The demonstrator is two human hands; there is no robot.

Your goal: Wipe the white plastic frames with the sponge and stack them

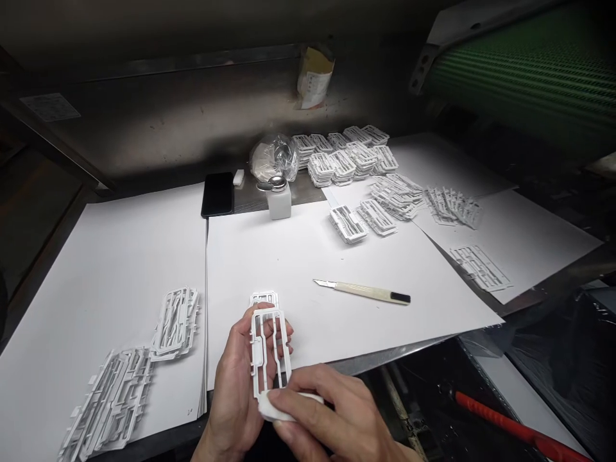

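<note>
My left hand is closed around a white slotted plastic frame, held upright above the table's front edge. Between the thumb and fingers of my right hand is a folded white wiping cloth, pressed against the frame's lower end. Just behind my left fingers lies another white frame on the paper, partly hidden. A craft knife with a cream handle rests to the right, its blade pointing left. Left of my hands are a small stack of frames and a larger pile.
Stacked frames fill the back right. A white box with a metal-rimmed loupe on top, a black phone and a clear plastic bag stand at the back. White paper covers the table. A red handle lies lower right.
</note>
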